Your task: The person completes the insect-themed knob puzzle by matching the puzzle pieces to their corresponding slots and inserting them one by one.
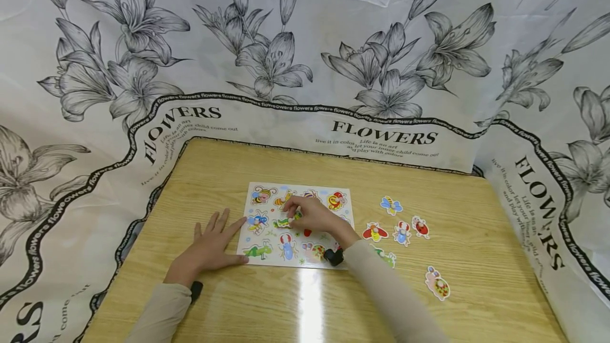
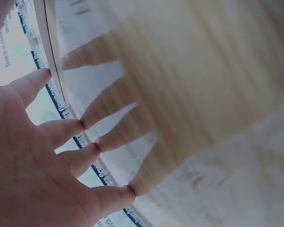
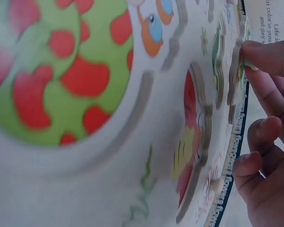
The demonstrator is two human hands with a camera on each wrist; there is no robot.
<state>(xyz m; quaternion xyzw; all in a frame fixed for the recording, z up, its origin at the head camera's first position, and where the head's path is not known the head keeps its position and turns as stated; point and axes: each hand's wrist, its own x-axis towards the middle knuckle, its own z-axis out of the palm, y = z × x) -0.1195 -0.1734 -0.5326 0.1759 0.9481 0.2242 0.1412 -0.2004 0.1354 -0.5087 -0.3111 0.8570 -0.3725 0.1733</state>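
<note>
A white puzzle board (image 1: 281, 264) printed with colourful insects lies flat on the table. My right hand (image 1: 314, 215) is over its middle, thumb and index finger pinching a small green caterpillar piece (image 1: 282, 223) at the middle row. In the right wrist view that hand (image 3: 270, 137) pinches at the board's far part, its other fingers loosely curled. My left hand (image 1: 209, 247) lies with fingers spread at the board's left side, thumb and index fingertip touching the edge. The left wrist view shows that hand (image 2: 47, 165) with its fingertips on the wood. Fingers hide some pictures.
Right of the board lie loose pieces: a blue-winged bee (image 1: 391, 205), a red-winged insect (image 1: 375, 232), a blue beetle (image 1: 402, 233), a ladybug (image 1: 420, 227) and a snail (image 1: 437, 283). The right sleeve partly covers a green piece (image 1: 388, 259). Flowered cloth (image 1: 267, 126) surrounds the table.
</note>
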